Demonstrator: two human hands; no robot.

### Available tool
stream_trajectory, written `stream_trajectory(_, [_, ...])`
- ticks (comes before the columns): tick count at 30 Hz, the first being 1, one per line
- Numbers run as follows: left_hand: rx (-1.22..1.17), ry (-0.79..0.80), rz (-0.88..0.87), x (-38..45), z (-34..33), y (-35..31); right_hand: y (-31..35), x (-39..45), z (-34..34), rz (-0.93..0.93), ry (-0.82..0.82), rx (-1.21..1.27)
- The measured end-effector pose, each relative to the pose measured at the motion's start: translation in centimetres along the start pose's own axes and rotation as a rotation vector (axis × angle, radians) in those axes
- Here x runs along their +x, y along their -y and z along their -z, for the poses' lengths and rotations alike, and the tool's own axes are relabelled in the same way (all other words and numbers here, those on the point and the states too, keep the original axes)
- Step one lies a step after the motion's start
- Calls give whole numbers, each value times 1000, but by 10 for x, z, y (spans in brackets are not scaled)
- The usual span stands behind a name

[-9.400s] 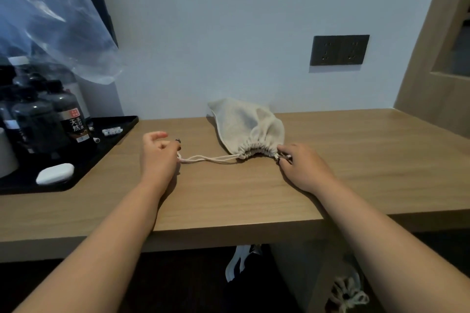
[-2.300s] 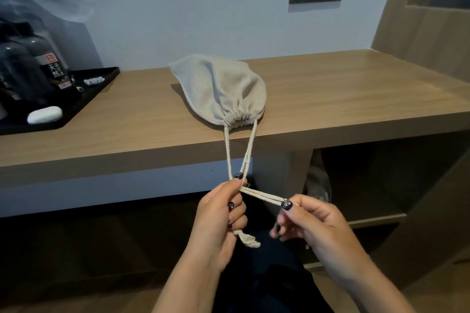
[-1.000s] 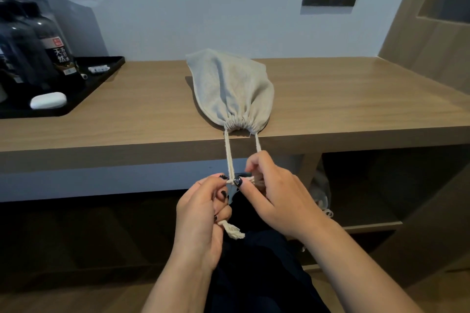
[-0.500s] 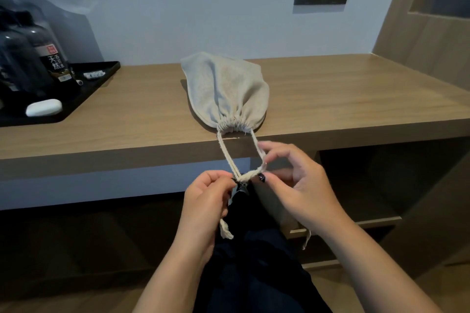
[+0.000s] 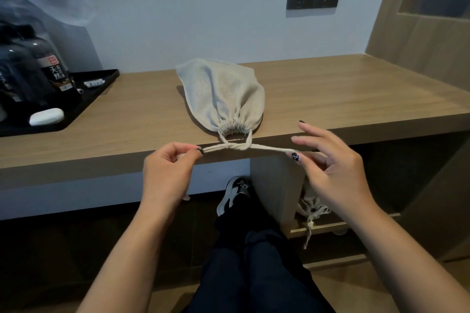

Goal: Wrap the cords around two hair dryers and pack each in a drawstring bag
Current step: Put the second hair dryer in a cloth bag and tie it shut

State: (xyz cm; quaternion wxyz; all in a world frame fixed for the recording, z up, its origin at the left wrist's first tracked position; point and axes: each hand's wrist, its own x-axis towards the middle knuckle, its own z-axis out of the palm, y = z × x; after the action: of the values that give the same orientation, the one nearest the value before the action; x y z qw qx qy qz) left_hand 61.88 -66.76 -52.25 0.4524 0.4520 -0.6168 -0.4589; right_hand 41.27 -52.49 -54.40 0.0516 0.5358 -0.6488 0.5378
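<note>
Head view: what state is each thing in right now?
Drawstring bag: cinched, lying on desk.
Drawstrings: crossed, pulled sideways.
Left hand: pinching one end.
Right hand: pinching other end.
Second bag: tied, on shelf below.

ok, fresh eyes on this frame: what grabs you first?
The beige drawstring bag lies at the front edge of the wooden counter, its mouth cinched. Just in front of it, the left hand and right hand pull the cord out sideways, a knot forming in the middle. A second tied bag sits on the shelf below at right, and a black tray with bottles sits at far left.
</note>
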Motion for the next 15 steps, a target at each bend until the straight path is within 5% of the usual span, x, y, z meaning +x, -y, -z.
stream_trajectory(8, [146, -131, -145, -8, 10, 8, -6, 20, 23, 91, 63, -280])
stream_trajectory(10, [140, -105, -105, -5, 10, 10, -4, 25, 23, -86, 98, -234])
stream_trajectory(13, [183, 107, -11, -6, 1, 9, 1, 30, 16, -516, 356, 10])
stream_trajectory(15, [175, 279, 44, -9, -8, 6, -2, 29, 8, -595, 441, 76])
